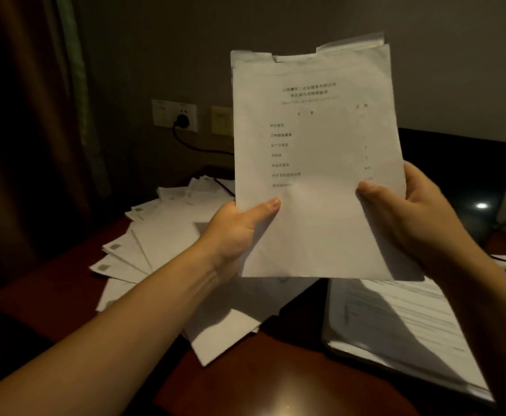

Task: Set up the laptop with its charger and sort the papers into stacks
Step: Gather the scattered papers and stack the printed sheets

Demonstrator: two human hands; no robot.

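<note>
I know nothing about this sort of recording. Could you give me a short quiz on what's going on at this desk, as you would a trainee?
1. True or false: the left hand and the right hand both grip the sheaf of papers, holding it up off the table.
2. What is in the wall socket? A) a black plug with a cable; B) nothing; C) a white night light.
3. Fill in: the fanned papers on the table lie to the ___ of the held sheaf.

Key: 1 true; 2 A; 3 left.
</note>
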